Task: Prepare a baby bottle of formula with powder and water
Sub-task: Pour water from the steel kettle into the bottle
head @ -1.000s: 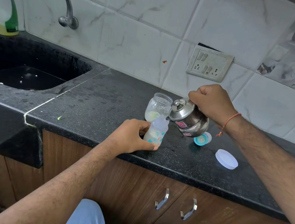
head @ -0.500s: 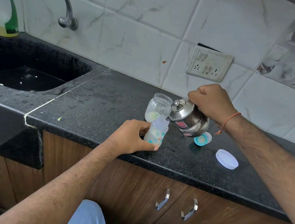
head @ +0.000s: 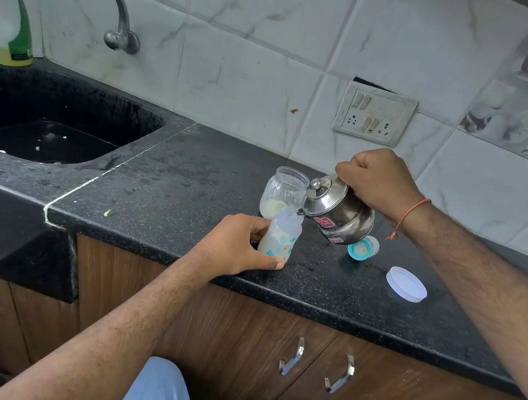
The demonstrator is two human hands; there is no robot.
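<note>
A small clear baby bottle (head: pixel 279 238) with printed patterns stands open on the black counter (head: pixel 171 189). My left hand (head: pixel 237 246) grips its side. A steel kettle (head: pixel 340 213) with a lid is tilted over the bottle, its spout at the bottle's mouth. My right hand (head: pixel 379 183) holds the kettle from above by its handle. Behind the bottle stands an open glass jar (head: pixel 281 195) with pale powder at the bottom. The bottle's teal nipple cap (head: pixel 362 248) lies on the counter under the kettle.
A white jar lid (head: pixel 406 284) lies on the counter to the right. A black sink (head: pixel 43 132) with a wall tap (head: pixel 116 8) is at the left, a soap bottle (head: pixel 11 23) at its back corner. A switch socket (head: pixel 373 113) is on the tiled wall.
The kettle has tipped slightly further toward the bottle. Both hands stay where they were.
</note>
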